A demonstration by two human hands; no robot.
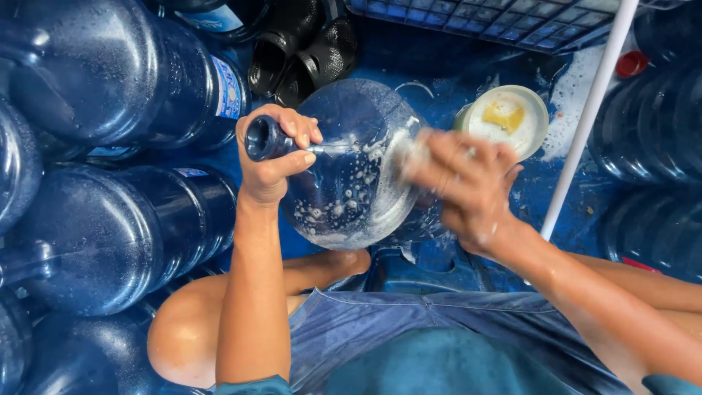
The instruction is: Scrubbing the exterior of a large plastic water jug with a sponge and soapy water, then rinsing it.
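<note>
Our left hand (272,157) grips the big soapy bottle's (351,164) neck; our right hand (461,183) rubs its side, fingers bent.

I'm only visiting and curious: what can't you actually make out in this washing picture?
Head view:
- Whatever the right hand rubs on the soapy clear blue plastic water jug: motion-blurred.
- Yellow lump in the round white bowl: too small to identify.
- Jug's neck: partly covered by the left hand.

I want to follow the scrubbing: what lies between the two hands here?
The soapy shoulder of the tilted water jug: left hand grips its neck, right hand rubs its side. Head view.
</note>
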